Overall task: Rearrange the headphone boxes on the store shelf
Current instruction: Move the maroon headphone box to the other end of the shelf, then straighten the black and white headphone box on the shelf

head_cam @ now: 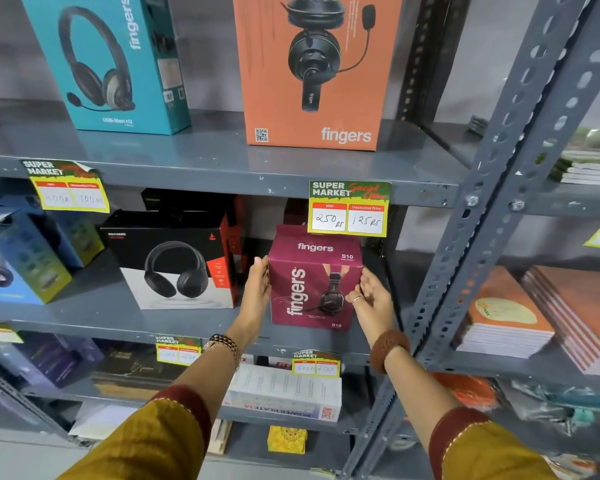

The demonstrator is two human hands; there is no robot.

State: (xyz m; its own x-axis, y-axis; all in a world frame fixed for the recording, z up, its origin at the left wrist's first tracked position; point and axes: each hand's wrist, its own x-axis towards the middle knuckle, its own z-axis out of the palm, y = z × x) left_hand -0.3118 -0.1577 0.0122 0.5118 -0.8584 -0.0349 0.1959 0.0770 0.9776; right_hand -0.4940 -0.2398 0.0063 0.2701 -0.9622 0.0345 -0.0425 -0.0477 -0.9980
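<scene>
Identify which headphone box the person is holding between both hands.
The maroon box on the middle shelf, under the price tag, with the left hand and right hand on its sides. The teal, orange and black boxes stand untouched.

Maroon "fingers" S10 headphone box (314, 278) — upright, at the middle shelf's (174, 320) front edge

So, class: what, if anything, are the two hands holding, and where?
The maroon headphone box, held by its sides: left hand on its left edge, right hand on its right.
</scene>
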